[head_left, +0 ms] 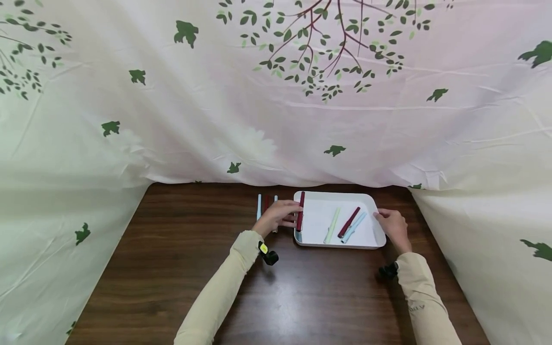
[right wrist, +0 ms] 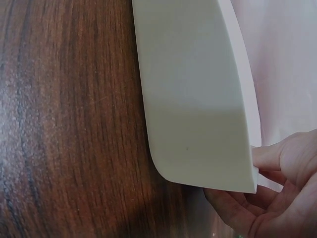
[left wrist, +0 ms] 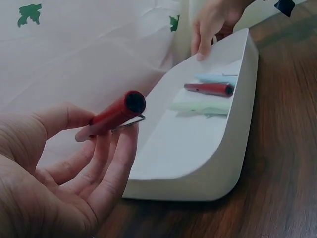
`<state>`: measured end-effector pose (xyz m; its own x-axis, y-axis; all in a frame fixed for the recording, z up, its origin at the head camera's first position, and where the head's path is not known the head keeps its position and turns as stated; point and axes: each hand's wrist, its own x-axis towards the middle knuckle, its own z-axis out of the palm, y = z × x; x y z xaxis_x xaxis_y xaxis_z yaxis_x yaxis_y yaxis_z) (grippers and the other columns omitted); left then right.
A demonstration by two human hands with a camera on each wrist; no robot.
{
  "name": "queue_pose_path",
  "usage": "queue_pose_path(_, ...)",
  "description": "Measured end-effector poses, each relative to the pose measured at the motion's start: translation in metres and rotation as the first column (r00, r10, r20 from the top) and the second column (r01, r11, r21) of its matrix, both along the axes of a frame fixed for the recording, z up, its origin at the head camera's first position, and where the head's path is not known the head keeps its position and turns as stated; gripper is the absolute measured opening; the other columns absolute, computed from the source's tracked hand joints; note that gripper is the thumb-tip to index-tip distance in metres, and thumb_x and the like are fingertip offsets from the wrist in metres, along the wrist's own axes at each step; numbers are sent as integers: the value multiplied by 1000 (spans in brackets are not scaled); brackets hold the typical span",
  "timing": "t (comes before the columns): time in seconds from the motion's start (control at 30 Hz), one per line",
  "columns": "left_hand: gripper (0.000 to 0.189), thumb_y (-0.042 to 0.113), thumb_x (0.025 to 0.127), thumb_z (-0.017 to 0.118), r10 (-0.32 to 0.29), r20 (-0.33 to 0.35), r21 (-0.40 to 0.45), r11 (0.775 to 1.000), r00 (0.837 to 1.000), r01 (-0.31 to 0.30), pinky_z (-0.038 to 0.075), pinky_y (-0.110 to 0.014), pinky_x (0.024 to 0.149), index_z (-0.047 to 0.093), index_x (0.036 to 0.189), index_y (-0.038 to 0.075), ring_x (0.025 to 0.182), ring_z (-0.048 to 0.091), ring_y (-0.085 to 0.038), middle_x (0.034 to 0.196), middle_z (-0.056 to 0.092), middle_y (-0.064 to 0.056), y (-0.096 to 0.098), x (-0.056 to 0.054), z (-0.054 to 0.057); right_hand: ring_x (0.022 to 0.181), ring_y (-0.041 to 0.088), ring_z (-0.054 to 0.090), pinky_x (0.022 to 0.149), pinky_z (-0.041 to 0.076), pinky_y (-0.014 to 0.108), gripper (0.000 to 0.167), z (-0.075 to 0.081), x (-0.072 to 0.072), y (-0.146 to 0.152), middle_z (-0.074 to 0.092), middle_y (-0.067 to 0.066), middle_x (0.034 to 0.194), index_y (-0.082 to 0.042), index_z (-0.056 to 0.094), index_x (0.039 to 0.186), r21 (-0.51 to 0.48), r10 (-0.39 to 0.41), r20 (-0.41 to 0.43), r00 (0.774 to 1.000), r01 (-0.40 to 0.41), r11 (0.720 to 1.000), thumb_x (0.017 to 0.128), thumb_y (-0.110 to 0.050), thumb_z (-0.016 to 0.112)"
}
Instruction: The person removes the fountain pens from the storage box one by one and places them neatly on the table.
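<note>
My left hand (head_left: 278,216) pinches a dark red pen (head_left: 301,211) between thumb and fingers, above the left end of a white tray (head_left: 336,193). In the left wrist view the held pen (left wrist: 111,116) shows its round end and a metal clip. My right hand (head_left: 393,225) grips the tray's right rim; the right wrist view has the thumb over the edge and fingers beneath it. Inside the tray lie a light green pen (head_left: 332,225), another dark red pen (head_left: 349,222) and a light blue pen (head_left: 354,227).
Left of the tray, a light blue pen (head_left: 259,207), a dark red pen (head_left: 266,202) and a second light blue pen (head_left: 276,197) lie side by side, partly hidden by my left hand. A patterned cloth (head_left: 276,120) hangs behind the brown wooden table (head_left: 181,268).
</note>
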<state>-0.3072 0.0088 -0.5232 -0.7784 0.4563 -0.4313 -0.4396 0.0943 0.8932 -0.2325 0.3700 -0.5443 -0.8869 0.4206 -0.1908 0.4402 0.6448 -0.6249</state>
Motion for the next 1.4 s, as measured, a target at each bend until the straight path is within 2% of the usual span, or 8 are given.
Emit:
queue_pose_path(0.27,48,20,99,73,35,-51,-57,998,998,-38,64,-39,86,62,143,5,101,71,-23,126,72,-13,-26,-6,-1,132,52,54,107,41,67,45,-3,-1,2,53,35,144,9,59,141,17,0,-7,1000,0,1000,109,-22,53)
queue_pose_path(0.43,46,19,99,72,82,-84,-95,991,993,-90,65,-35,80,63,141,3,93,70,-20,121,73,-14,-48,-9,-3,132,52,53,107,42,67,45,-3,-1,0,53,35,144,9,59,140,9,0,-7,1000,0,1000,109,-23,54)
queue_pose_path(0.63,42,17,99,72,134,-140,-147,977,981,-154,64,-33,76,65,136,-1,84,66,-16,107,71,-10,-73,-12,-5,127,51,57,101,48,64,44,-6,-1,1,56,35,141,10,61,138,30,11,-38,999,-10,1000,108,-21,56)
queue_pose_path(0.8,38,13,100,70,170,-211,-190,959,963,-211,64,-33,73,64,132,-6,84,65,-17,109,71,-13,-91,-13,-13,127,51,58,100,49,64,44,-6,-1,2,56,35,142,10,61,139,29,7,-40,999,-6,1000,108,-22,55)
queue_pose_path(0.93,34,12,100,69,192,-271,-253,931,943,-262,64,-35,74,66,129,-6,88,68,-20,115,71,-20,-102,-14,-20,127,51,58,100,49,63,44,-6,-1,3,55,35,142,10,60,139,29,7,-39,999,-6,1000,108,-22,54)
queue_pose_path(1.1,30,15,99,71,172,-341,-383,872,924,-304,64,-38,75,68,124,-3,93,70,-27,117,71,-21,-109,-15,-27,126,51,59,99,50,62,44,-7,-1,2,56,35,142,10,61,139,22,11,-36,999,-11,1000,108,-21,55)
queue_pose_path(1.4,34,20,98,73,140,-353,-491,814,925,-311,62,-38,72,66,125,1,77,74,-26,111,72,-18,-105,-16,-34,128,52,57,101,49,63,46,-5,0,4,54,36,143,11,59,139,5,10,-20,1000,-10,1000,108,-23,56)
